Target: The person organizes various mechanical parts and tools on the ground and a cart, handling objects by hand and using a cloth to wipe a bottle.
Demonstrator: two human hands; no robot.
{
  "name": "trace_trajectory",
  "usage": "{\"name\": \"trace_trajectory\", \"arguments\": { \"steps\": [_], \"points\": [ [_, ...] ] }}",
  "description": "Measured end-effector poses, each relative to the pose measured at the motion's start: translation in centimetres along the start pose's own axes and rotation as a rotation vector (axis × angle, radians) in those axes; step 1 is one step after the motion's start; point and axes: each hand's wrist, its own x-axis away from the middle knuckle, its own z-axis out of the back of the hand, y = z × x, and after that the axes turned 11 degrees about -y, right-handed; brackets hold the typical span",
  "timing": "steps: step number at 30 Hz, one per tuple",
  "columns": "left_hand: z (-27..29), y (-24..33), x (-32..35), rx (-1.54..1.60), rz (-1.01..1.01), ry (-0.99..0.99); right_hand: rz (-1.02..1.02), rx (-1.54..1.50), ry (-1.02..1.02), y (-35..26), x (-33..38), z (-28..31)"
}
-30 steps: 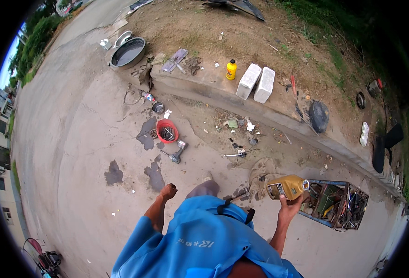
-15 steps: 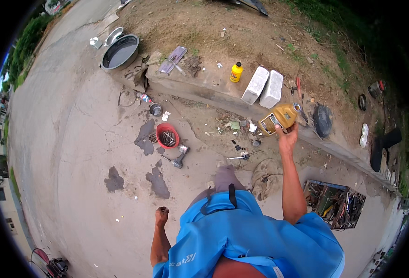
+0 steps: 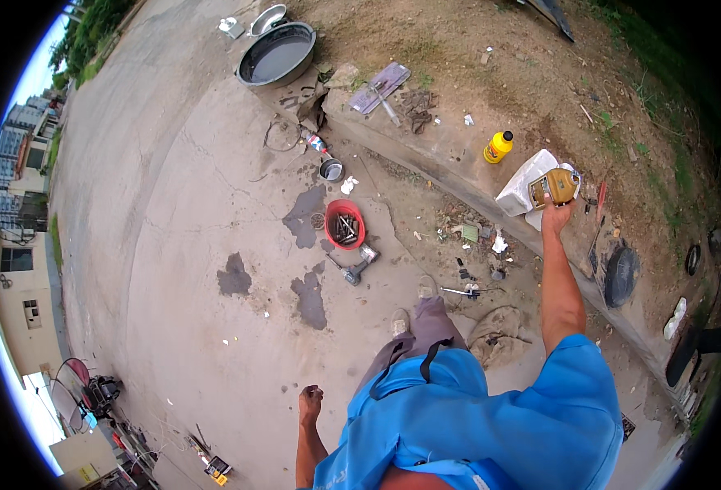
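My right hand [image 3: 557, 212] is closed round a gold-brown plastic oil jug [image 3: 550, 189], tilted on its side. The jug is in front of two pale blocks [image 3: 525, 181] on the raised kerb and hides much of them; whether it touches them I cannot tell. Left of the blocks stands a yellow bottle [image 3: 498, 147] with a black cap. My left hand [image 3: 311, 403] hangs low beside my body over the pavement, fingers curled in, with no object showing in it.
On the pavement lie a red bowl of metal parts [image 3: 361, 230], a cordless power tool [image 3: 352, 273] and a small metal pot [image 3: 332, 170]. A wide black basin [image 3: 299, 69] stands at the far left. The kerb [image 3: 426, 163] runs diagonally; a crumpled sack [image 3: 501, 333] lies near my feet.
My right hand has carried the jug over to the blocks and now holds it in front of them. My view has turned and moved, shifting the scene rightward; my left hand still hangs low.
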Motion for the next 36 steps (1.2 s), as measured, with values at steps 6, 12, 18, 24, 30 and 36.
{"name": "trace_trajectory", "arguments": {
  "steps": [6, 12, 18, 24, 30, 36],
  "points": [
    [-3.3, 2.6, 2.5, -0.062, -0.098, 0.032, -0.140, 0.214, -0.042, 4.3, -1.9, -0.9],
    [-7.8, 1.8, 3.3, -0.057, -0.039, 0.008, -0.041, 0.082, -0.093, 8.6, -3.6, -0.2],
    [-8.4, 3.3, 3.9, -0.018, 0.040, 0.033, -0.289, 0.220, -0.161, 10.0, 1.7, 3.2],
    [-8.7, 1.5, 3.2, -0.042, 0.042, 0.032, -0.329, 0.277, -0.459, 12.4, 11.2, 8.0],
    [-7.1, -1.9, 1.6, 0.052, 0.052, 0.000, -0.353, 0.283, -0.683, 10.7, 24.1, 10.8],
    [-3.1, -7.8, -2.0, 0.064, 0.003, 0.031, -0.710, 0.253, -0.833, 9.8, 33.8, 13.1]
  ]
}}
